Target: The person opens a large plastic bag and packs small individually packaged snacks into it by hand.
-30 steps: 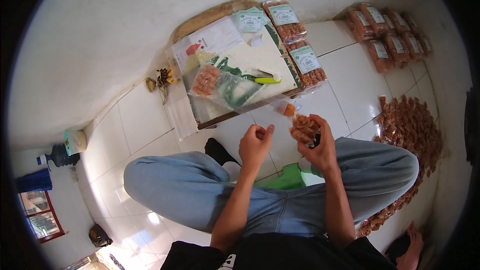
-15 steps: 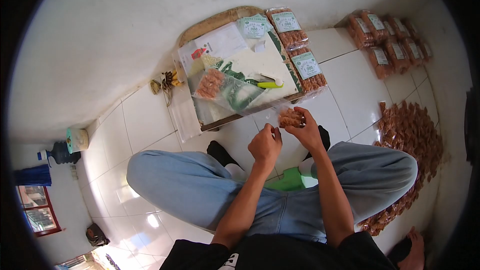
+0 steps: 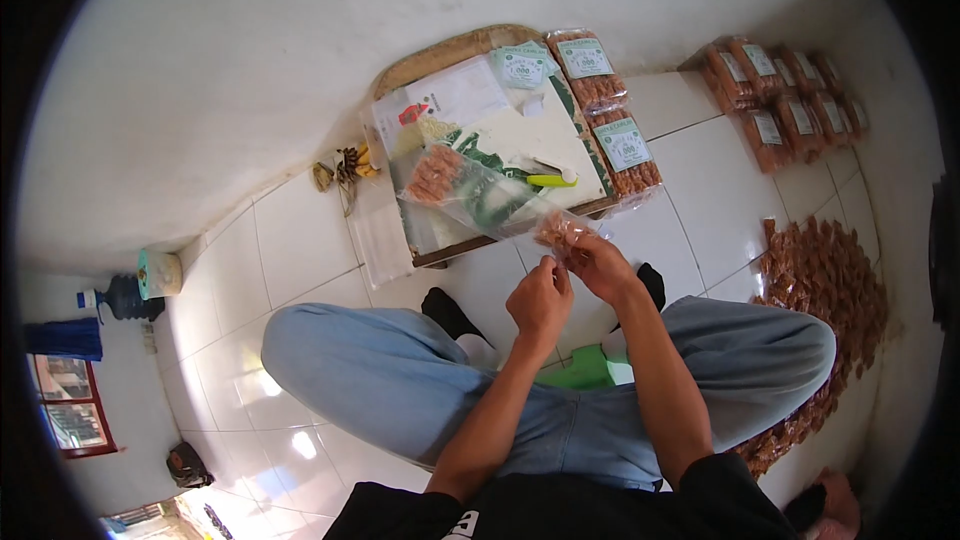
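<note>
A long clear plastic bag (image 3: 487, 202) stretches over the low table's near edge, with reddish-brown snack packets (image 3: 435, 175) lying in its far end. My left hand (image 3: 541, 302) is closed, fingers pinched at the bag's near end. Gripped by my right hand (image 3: 603, 268) is a small bunch of brown snack packets (image 3: 560, 231) at the bag's mouth. Whether the bunch is inside the plastic or against it, I cannot tell. A lime-green cutter-like tool (image 3: 551, 180) lies on the table, right of the bag.
The low table (image 3: 485, 145) carries green printed labels (image 3: 525, 66). Two filled, labelled packs (image 3: 624, 147) lie along its right side. More packs (image 3: 790, 100) are stacked by the wall. A heap of small packets (image 3: 825, 310) covers the floor at right. Another person's foot (image 3: 838, 510) shows lower right.
My right hand has brought the packets up and slightly left to the bag's mouth. The bag's near end now reaches out taut toward my hands. The view has shifted slightly.
</note>
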Available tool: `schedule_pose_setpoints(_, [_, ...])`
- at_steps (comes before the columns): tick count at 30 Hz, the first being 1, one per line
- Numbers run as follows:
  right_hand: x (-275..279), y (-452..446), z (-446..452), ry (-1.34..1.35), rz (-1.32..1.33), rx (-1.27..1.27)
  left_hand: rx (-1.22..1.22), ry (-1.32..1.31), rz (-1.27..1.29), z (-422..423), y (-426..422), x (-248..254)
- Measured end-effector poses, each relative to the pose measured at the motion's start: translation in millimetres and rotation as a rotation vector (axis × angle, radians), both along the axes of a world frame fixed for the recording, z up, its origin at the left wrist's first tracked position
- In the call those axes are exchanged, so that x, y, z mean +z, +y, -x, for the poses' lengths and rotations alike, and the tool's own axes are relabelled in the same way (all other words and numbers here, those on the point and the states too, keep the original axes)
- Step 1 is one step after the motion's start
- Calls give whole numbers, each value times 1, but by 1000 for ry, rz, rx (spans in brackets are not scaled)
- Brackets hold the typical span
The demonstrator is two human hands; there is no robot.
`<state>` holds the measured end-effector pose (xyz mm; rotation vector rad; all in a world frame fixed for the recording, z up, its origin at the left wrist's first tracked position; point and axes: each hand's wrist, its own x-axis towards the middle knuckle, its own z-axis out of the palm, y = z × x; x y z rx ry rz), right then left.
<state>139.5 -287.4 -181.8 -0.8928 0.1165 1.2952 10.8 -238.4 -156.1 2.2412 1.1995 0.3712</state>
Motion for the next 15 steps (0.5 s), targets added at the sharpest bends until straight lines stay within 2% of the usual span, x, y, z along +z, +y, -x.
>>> schedule_pose_setpoints(4, [7, 10, 6, -94, -11, 59, 26, -40, -39, 0, -3, -2])
schedule_pose_setpoints(6, [-5, 19, 0, -111, -170, 242, 3, -60, -38, 0, -3, -3])
schedule_pose_setpoints(7, [-11, 25, -1, -113, -177, 249, 9, -62, -45, 1, -3, -3])
schedule_pose_setpoints(10, [-13, 44, -5, -168, -151, 317, 5, -98, -60, 1, -2, 1])
schedule_pose_setpoints(12, [-12, 57, -6, -312, -199, 422, -8, -123, -44, 2, -3, 6])
schedule_pose_setpoints(13, [-15, 65, -8, -335, -100, 465, 1, -126, -53, 2, -2, 6])
schedule_pose_setpoints(15, [-12, 78, -6, -372, -94, 496, -21, -147, -25, 4, -1, 7])
